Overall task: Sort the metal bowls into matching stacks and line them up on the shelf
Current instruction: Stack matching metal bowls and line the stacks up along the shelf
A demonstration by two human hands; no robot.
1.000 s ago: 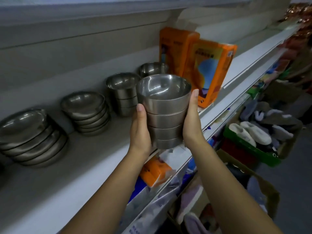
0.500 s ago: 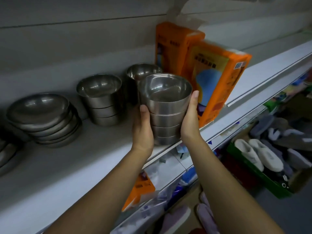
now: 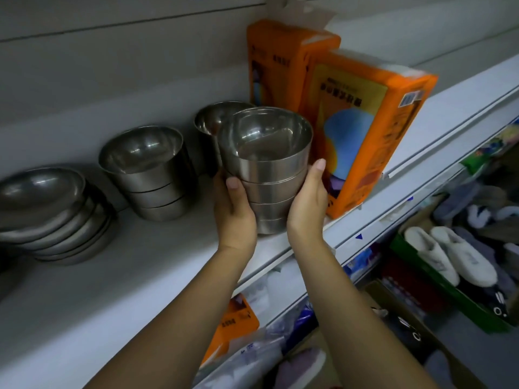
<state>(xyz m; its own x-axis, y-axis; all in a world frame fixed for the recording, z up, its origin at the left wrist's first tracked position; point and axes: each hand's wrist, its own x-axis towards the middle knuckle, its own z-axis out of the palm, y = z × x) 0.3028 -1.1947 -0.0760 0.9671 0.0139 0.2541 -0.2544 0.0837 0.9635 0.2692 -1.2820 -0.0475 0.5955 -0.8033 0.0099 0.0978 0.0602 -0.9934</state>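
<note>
A stack of deep metal bowls (image 3: 266, 178) is gripped at the front edge of the shelf (image 3: 134, 282).
It is clasped between the left hand (image 3: 234, 213) and the right hand (image 3: 307, 210); a matching stack (image 3: 153, 178) is seen at 9 o'clock, shallow bowls (image 3: 53, 217) farther that way, orange boxes (image 3: 368, 141) at 2 o'clock.
</note>
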